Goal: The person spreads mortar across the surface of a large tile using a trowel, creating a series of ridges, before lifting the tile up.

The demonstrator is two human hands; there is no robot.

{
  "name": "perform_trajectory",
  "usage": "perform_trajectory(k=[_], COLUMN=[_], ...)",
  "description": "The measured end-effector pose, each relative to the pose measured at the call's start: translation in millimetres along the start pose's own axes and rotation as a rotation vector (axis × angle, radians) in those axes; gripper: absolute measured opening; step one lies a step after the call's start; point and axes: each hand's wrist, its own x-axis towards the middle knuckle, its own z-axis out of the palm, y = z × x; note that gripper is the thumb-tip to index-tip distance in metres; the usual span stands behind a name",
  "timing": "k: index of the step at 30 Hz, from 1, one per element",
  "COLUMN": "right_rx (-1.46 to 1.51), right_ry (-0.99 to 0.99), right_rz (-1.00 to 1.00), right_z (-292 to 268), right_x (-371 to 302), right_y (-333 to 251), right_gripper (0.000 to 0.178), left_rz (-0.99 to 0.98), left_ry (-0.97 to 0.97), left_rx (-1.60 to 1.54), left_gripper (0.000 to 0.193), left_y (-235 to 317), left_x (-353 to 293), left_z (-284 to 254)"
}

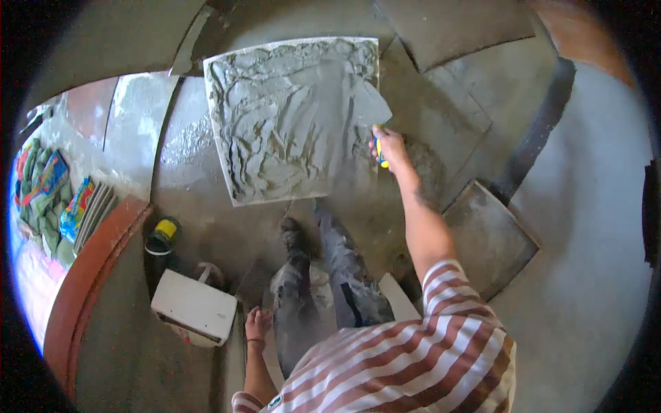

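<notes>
My right hand (pixel 392 149) is closed around the yellow and blue handle of a trowel (pixel 372 108). The trowel's grey blade lies at the right edge of a large square tile (pixel 233 201), over its layer of wet grey mortar (pixel 282 124). Ridges and swirls mark the mortar, with a smoother band toward the right; the tile's pale rim shows around it. My left hand (pixel 257 322) hangs low beside my left leg, fingers curled, with nothing visible in it. It is nearest to a white box-shaped object (pixel 195 306).
A small black and yellow bucket (pixel 163 236) stands at left, beside a reddish-brown curved ledge (pixel 103 275). Beyond it lie colourful bags (pixel 48 189) and a stack of thin slabs (pixel 96 210). Loose square tiles lie at right (pixel 492 237) and far right (pixel 458 31).
</notes>
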Motion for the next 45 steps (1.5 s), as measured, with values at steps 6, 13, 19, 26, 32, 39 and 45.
perform_trajectory(k=[6, 13, 19, 26, 32, 39, 45], right_rx=[-0.128, -0.176, -0.312, -0.28, 0.33, 0.484, 0.5], right_ry=[-0.1, -0.052, -0.209, -0.034, -0.118, -0.178, -0.133], right_rz=[0.292, 0.285, 0.187, 0.152, 0.274, 0.247, 0.084], right_z=[-7.4, 17.5, 72.0, 92.4, 164.7, 249.5, 269.2], right_x=[-63.3, -134.1, -139.3, -174.5, -185.5, -179.9, -183.0], right_y=[90.3, 149.6, 179.7, 219.9, 245.1, 275.7, 208.7], right_gripper=[0.03, 0.029, 0.031, 0.032, 0.027, 0.027, 0.031], left_rz=[-0.023, 0.114, 0.169, 0.206, 0.195, 0.292, 0.46], left_ry=[0.031, -0.05, -0.039, -0.007, -0.047, -0.141, -0.05], left_rx=[0.077, 0.029, 0.043, 0.051, -0.061, 0.115, 0.362], left_gripper=[0.04, 0.039, 0.039, 0.04, 0.042, 0.039, 0.039], left_y=[4.4, -16.1, -52.5, -104.7, -122.7, -140.1, -182.9], left_x=[0.7, 25.0, 42.7, 69.1, 92.6, 105.2, 136.1], left_z=[-12.3, -33.8, -75.1, -172.7, -186.4, -157.5, -248.7])
